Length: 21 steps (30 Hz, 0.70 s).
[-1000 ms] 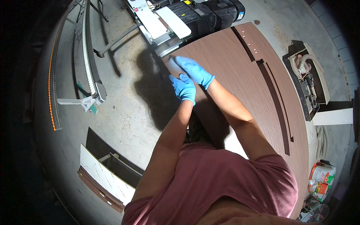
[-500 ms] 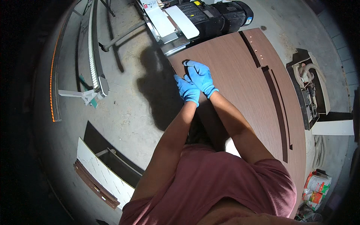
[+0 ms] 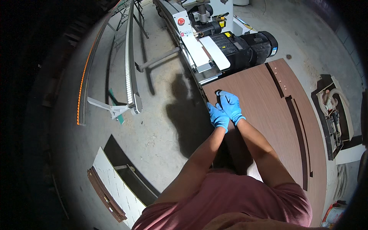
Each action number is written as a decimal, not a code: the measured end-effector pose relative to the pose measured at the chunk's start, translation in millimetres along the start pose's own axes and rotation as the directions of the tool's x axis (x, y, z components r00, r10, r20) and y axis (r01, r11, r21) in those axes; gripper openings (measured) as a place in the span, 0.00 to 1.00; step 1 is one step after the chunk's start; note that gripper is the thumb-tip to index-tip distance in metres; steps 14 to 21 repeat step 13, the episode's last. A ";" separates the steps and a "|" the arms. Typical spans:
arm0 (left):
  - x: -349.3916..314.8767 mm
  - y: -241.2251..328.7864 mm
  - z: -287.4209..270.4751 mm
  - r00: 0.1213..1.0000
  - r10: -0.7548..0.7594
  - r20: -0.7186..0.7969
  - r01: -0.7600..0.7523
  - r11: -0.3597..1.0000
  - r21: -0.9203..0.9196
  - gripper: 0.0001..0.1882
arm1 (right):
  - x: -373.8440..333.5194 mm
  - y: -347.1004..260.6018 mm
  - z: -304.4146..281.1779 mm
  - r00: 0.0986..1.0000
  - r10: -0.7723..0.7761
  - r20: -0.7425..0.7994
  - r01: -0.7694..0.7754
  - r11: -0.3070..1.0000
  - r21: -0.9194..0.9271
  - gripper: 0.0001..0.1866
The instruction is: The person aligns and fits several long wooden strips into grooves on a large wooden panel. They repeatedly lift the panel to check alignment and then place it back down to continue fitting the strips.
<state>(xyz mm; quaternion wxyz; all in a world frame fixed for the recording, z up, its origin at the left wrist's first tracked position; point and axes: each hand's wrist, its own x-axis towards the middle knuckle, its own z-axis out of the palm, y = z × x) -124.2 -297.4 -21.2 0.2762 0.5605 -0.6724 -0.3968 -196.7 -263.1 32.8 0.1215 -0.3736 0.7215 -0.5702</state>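
Both my hands wear blue gloves with dark fingertips. They lie close together, touching, at the left edge of a large brown wood-grain board (image 3: 260, 97). My left hand (image 3: 217, 117) is by the edge, its fingers bent and pressed together. Just right of it, my right hand (image 3: 231, 106) rests over the board with curled fingers. A small black shape shows at the right fingertips; I cannot make out whether it is glove or a held thing. What lies under the palms is hidden.
Beyond the board stands a machine with a black motor (image 3: 241, 48), white plates and a red button (image 3: 181, 22). Dark strips (image 3: 297, 126) lie along the board's right side. At left are a roller rail (image 3: 129, 69) and a white panel (image 3: 115, 184). An open box of parts (image 3: 332, 115) sits at right.
My view has shifted, so everything sits lower and further right and more of the machine shows. The hands stay at nearly the same spot on the board's edge.
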 end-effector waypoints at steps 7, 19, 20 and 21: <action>-8.9 34.5 -20.3 0.982 -0.147 0.120 0.151 0.988 -0.026 0.41 | 3.7 3.1 -5.4 0.998 -0.060 0.023 0.062 0.992 -0.114 0.17; -5.2 23.6 -13.8 0.982 -0.140 0.131 0.151 0.986 -0.077 0.42 | 0.8 14.3 0.1 0.992 -0.114 0.055 0.122 0.972 -0.199 0.18; -5.2 23.6 -13.8 0.982 -0.140 0.131 0.151 0.986 -0.077 0.42 | 0.8 14.3 0.1 0.992 -0.114 0.055 0.122 0.972 -0.199 0.18; -5.2 23.6 -13.8 0.982 -0.140 0.131 0.151 0.986 -0.077 0.42 | 0.8 14.3 0.1 0.992 -0.114 0.055 0.122 0.972 -0.199 0.18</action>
